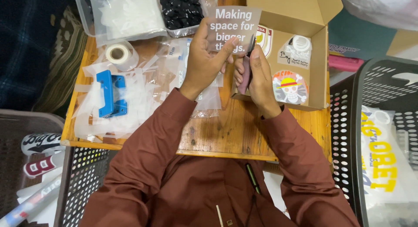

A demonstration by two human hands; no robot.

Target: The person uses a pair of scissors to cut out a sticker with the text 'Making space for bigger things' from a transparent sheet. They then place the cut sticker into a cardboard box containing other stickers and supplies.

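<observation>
- i see a wooden table (226,135) under my hands, strewn with clear plastic bags (143,85).
- an open cardboard box (320,48) holding stickers sits at the table's right end.
- a blue tape dispenser (111,94) lies well left.
- my left hand (204,61) pinches a translucent lettered sticker sheet (233,28), raised above the table.
- my right hand (259,72) is closed round pink-handled scissors (245,74), touching the sheet's lower edge.

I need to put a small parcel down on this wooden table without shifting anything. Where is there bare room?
Bare wood shows on the table along its near edge, between the plastic sheets and the cardboard box. The left half is crowded with sheets, a blue tool and a tape roll. The left hand and right hand work above the middle.
</observation>
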